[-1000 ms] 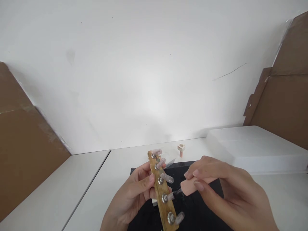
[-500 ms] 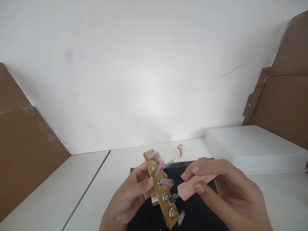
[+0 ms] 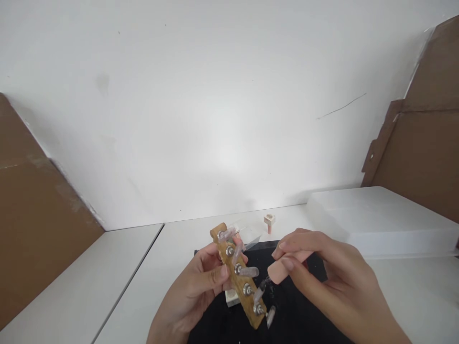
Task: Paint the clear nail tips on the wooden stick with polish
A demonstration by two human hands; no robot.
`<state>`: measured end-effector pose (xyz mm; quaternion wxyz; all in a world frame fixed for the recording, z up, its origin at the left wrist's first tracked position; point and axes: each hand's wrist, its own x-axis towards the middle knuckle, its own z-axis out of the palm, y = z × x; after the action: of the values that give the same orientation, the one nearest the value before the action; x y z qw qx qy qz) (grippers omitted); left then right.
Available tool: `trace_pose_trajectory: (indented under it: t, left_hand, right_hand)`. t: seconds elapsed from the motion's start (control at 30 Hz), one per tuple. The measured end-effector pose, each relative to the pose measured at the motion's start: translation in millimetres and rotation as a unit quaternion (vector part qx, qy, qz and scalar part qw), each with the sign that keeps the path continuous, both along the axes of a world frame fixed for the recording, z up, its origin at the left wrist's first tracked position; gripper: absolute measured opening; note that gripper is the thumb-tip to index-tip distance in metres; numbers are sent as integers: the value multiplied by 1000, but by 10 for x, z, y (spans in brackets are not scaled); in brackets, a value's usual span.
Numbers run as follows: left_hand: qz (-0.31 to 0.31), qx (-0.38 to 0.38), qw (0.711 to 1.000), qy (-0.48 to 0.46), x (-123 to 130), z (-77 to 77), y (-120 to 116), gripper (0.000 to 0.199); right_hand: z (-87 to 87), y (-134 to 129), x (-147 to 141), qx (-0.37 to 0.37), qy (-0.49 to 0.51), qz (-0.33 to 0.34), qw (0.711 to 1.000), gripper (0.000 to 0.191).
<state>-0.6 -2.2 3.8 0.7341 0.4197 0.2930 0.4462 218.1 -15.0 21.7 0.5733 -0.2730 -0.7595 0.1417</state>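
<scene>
My left hand [image 3: 201, 284] is closed around a wooden nail-tip stand [image 3: 233, 277], tilted with its lower end toward me. Along it sit several round metal mounts, each with a pale, translucent false nail [image 3: 248, 271] sticking out to the right. Between the thumb and fingers of my right hand [image 3: 330, 277] is a nail polish brush [image 3: 278, 272] with a peach-coloured cap handle. Its dark bristle end lies at a false nail [image 3: 258, 292] near the stand's lower end; whether they touch I cannot tell.
Under my hands lies a black mat [image 3: 222, 325]. A small whitish block on a peach stem [image 3: 269, 220] stands behind it. Another pale block [image 3: 232, 298] is partly hidden by the stand. A translucent white box [image 3: 380, 220] is at right. Cardboard panels [image 3: 423, 138] flank the white wall.
The wooden stand has turned slightly in my left hand, its upper end shifting left. My right hand has tilted the brush handle, its cap end moving a little up.
</scene>
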Motion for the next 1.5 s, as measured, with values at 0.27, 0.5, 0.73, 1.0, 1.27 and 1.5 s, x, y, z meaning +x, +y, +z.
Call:
trace_pose_trajectory:
  t: [0.27,0.5,0.73,1.0,1.27,1.5]
  left_hand:
    - [-19,5,999,-26,-31,-45,45,29]
    - [-28,12,999,-15,7,4,97,24]
    - [-23,-17,998,-50,11,22,63,25]
    - [-32,3,998,-49,-73,-41,74,22]
    - [-21,9,999,-47,-12,-8,84,24]
    - [-27,17,998,-51,46,27,107,25]
  right_hand:
    - [-87,29,-44,6,82,34,996,28]
    - [-76,26,-62,8,93,82,992,30]
    - [-27,59,-60,53,56,40,996,32]
    - [-120,52,-68,17,127,30,991,31]
    - [-94,-45,5,-44,80,104,990,32]
    - [-31,-23,2,-46,43,135,989,31]
